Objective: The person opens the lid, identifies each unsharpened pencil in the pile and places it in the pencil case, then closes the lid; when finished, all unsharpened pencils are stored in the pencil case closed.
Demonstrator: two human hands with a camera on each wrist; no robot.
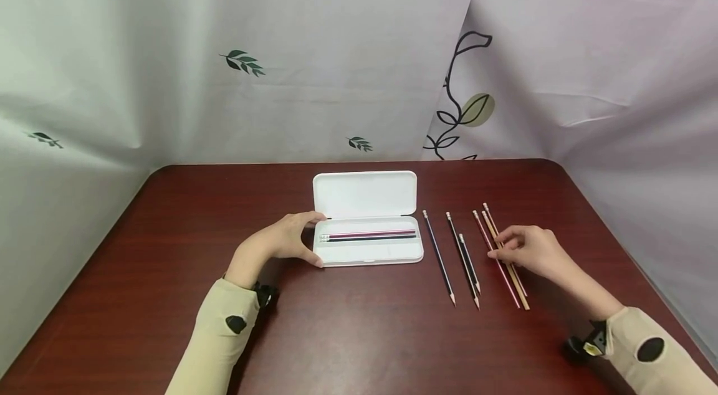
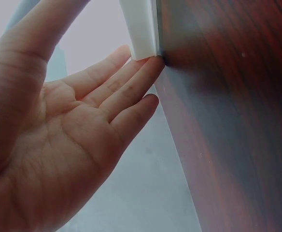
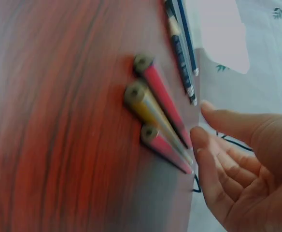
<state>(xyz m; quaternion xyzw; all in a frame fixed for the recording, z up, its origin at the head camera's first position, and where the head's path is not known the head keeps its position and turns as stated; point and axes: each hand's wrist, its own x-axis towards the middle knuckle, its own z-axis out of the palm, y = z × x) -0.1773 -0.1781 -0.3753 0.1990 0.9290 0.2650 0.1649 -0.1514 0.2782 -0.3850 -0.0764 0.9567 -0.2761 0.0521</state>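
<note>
Dark reddish-brown wood-grain table [image 1: 359, 333], far corners rounded, glossy top with a soft pale sheen toward the near middle. Grain streaks show clearly in both wrist views. Whitish cloth backdrop [image 1: 336, 9] behind the table and along both sides, wrinkled, with soft vertical folds at left and deeper creases at right. Small dark-green leaf sprigs [image 1: 243, 63] printed on it, scattered left and center. Right of center, black-outline vine print [image 1: 460, 111] with one olive-green leaf [image 1: 479, 109]. Slanted seam line above the vine. Lighting diffuse; cloth tints faintly greenish left, pinkish-lilac right.
</note>
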